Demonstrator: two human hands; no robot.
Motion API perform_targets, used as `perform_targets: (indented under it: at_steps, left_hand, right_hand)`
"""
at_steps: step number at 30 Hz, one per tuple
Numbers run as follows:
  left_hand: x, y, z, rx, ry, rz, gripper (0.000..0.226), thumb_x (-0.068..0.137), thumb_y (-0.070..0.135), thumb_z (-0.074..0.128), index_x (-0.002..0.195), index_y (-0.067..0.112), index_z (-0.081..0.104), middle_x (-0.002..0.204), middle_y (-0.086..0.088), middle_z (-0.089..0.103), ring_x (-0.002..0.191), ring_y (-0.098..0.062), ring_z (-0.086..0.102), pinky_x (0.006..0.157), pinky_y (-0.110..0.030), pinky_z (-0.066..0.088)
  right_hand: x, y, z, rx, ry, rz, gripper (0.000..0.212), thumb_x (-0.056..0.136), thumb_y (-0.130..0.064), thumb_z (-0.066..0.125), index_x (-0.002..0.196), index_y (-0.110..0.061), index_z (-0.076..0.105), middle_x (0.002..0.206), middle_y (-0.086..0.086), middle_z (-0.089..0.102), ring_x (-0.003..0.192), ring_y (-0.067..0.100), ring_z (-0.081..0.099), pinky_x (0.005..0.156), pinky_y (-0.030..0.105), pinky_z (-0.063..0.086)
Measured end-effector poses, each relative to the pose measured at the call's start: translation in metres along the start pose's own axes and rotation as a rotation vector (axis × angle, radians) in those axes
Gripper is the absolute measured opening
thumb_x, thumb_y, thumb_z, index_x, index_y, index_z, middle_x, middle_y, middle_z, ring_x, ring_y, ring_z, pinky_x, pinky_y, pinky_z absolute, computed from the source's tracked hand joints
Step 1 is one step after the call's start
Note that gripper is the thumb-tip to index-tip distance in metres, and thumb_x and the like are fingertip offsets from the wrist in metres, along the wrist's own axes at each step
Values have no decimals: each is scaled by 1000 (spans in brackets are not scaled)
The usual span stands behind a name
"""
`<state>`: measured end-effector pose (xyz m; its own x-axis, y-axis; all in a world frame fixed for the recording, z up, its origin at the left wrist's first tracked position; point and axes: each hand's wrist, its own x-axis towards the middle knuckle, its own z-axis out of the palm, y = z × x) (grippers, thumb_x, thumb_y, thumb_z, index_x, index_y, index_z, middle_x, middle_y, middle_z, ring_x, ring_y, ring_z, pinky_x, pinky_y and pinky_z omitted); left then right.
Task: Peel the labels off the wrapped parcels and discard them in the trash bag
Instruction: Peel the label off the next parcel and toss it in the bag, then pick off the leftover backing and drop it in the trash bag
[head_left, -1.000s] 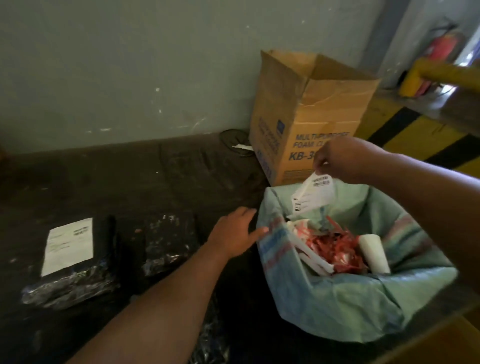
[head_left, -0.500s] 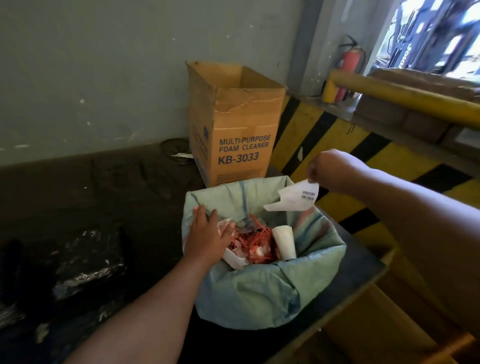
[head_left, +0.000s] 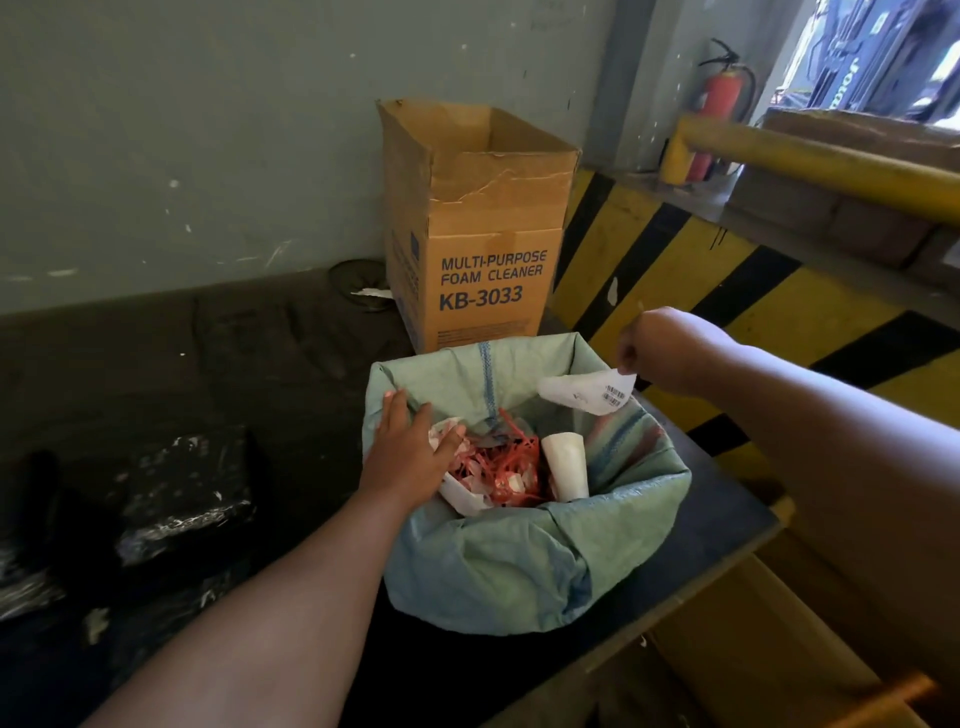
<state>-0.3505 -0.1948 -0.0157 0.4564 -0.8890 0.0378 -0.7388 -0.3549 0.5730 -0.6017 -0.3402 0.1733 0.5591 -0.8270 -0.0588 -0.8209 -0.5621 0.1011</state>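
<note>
Nearest the camera, the left arm reaches forward over the dark table and ends in the left hand, which lies on the near-left rim of the trash bag. Its grip is spread: the fingers are fairly straight and press the folded-down green fabric, with the fingertips over the bag's opening and touching a white scrap inside.

The trash bag sits close to the table's right edge, its woven green top rolled outward. Inside it lie a tangle of red strips, bits of white paper and a white paper cup leaning against the right inner wall.

To the left, on the darker part of the table, a wrapped parcel in shiny black film lies well apart from the bag; another glossy dark shape at the far left edge may be a second parcel, though the shadow makes that hard to tell.

Over the bag's far-right rim, the right hand pinches one corner of a peeled label between thumb and fingers. The label hangs above the opening, curled, with barcodes printed near the held end.

Behind the bag stands an open cardboard box printed "MULTI-PURPOSE FOAM CLEANER KB-3033", against the grey wall. Farther right are a yellow-and-black striped barrier, a yellow rail and a red fire extinguisher.
</note>
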Motion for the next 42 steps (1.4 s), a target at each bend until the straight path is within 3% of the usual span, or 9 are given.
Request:
perform_targets:
  at_steps: [7,16,21,24,26,27,30,35,42]
  left_hand:
    - [-1,1,-1,10,-1,6,74,99,68,38,155,21,35,170,-3,-4,155,-18,-14,124,-47,14]
    - [-2,1,-1,9,-12,1,77,98,70,36,157,21,33,171,-3,-5,155,-17,-16,124,-48,13]
    - [-2,-1,-1,23,-5,6,77,98,70,34,157,21,32,171,-2,-5,155,-17,-16,124,-50,16]
    - [-2,-3,0,24,-8,5,77,98,70,34,158,21,31,171,-1,-6,155,-16,-17,124,-50,16]
    - [-3,-2,0,28,-15,5,76,99,70,34,158,22,31,171,0,-7,155,-16,-16,124,-51,16]
    - [-3,-1,-1,35,-14,7,76,98,70,34,157,22,32,170,-1,-7,155,-17,-16,124,-51,17]
    - [-4,3,-3,56,-11,15,74,99,68,35,155,21,34,170,-4,-3,156,-19,-13,124,-50,18]
    - [-3,-4,-30,-69,-112,6,75,100,59,46,159,18,25,170,-3,1,156,-18,-2,123,-41,15]
    - [-42,-121,-101,16,-3,-174,75,99,63,45,160,23,25,169,-2,15,153,-24,22,121,-47,28]
  right_hand:
    - [0,9,19,73,2,52,16,91,-17,62,100,-15,75,90,0,71,83,13,69,80,33,59]
    - [-7,14,27,40,-8,69,17,92,-16,61,102,-12,74,92,1,70,87,16,68,81,34,59]
    - [-11,13,29,62,54,48,18,93,-13,59,103,-16,73,92,-3,67,87,12,64,77,26,56]
    - [-8,15,31,-27,80,-2,19,94,-17,56,104,-18,73,83,-12,55,89,7,54,72,19,45]
    - [-9,14,28,-106,51,-62,23,97,-18,54,115,-19,69,94,-13,60,100,7,55,79,15,41]
    - [-11,12,26,-139,24,-89,28,98,-19,53,124,-19,64,112,-9,64,111,8,56,88,14,40]
    - [2,3,25,-212,-18,-190,40,98,-31,51,137,-23,54,139,-4,56,127,13,52,106,26,42]
    - [24,-61,16,88,-43,-139,42,90,-44,61,127,-24,60,122,-1,65,110,18,60,94,32,50]
    - [62,-209,20,214,-63,-424,43,91,-49,59,128,-27,59,117,-1,65,102,17,59,89,30,44]
